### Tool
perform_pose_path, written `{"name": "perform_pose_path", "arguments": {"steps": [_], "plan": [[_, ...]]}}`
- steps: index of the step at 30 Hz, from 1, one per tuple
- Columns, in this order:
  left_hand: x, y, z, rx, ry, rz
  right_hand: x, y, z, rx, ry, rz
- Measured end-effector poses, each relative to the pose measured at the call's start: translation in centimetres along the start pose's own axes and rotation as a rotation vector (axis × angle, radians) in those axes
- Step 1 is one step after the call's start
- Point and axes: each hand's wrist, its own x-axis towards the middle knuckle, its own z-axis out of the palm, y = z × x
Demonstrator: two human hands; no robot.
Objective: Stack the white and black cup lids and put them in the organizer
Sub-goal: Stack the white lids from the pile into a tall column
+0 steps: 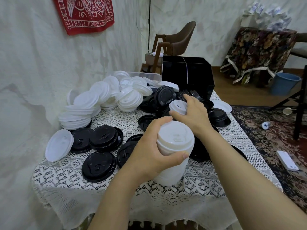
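My left hand point(149, 148) grips a tall stack of white lids point(174, 146) above the lace-covered table point(69, 185). Just beyond it, my right hand point(194, 113) pinches a single white lid point(178, 106) over a heap of black lids point(217, 116). Loose black lids point(98, 166) lie flat at the front left, and a pile of white lids point(106, 98) leans at the back left. The black organizer point(187, 75), split by dividers, stands at the table's far edge with its compartments dark inside.
A clear plastic tub point(146, 76) sits behind the white pile. A white draped wall runs along the left. Beyond the table stand a brown chair point(179, 39) and a blue bucket point(284, 85); a white device point(287, 161) lies on the patterned rug at right.
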Motion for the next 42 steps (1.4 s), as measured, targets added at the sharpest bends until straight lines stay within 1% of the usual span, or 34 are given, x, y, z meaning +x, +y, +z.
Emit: {"name": "perform_pose_path", "arguments": {"steps": [2, 4, 9, 16, 22, 26, 28, 33, 42], "plan": [[0.0, 0.0, 0.0, -0.003, -0.002, 0.003, 0.1, 0.2, 0.3, -0.083, 0.018, 0.052], [0.0, 0.0, 0.0, 0.000, -0.003, 0.005, 0.1, 0.4, 0.3, -0.032, 0.025, 0.045], [0.0, 0.0, -0.1, 0.003, -0.005, 0.006, -0.5, 0.5, -0.3, 0.228, 0.015, -0.068], [0.0, -0.1, -0.1, -0.014, -0.005, 0.001, -1.2, 0.2, -2.6, 0.292, -0.035, -0.229], [0.0, -0.1, 0.0, -0.030, 0.012, -0.018, -3.3, -1.7, -5.6, 0.411, -0.108, -0.332], [0.1, -0.2, 0.1, -0.077, 0.009, 0.009, -5.6, -2.7, -6.7, 0.492, -0.253, -0.423], [0.1, -0.1, 0.2, -0.098, 0.021, 0.030, -6.7, -2.7, -6.5, 0.488, -0.319, -0.456], [0.2, -0.3, 0.4, -0.176, 0.039, 0.034, -7.9, -2.1, -6.1, 0.476, -0.383, -0.464], [0.0, -0.6, 0.0, -0.140, 0.018, -0.023, -8.5, -1.4, -5.3, 0.486, -0.400, -0.432]]}}
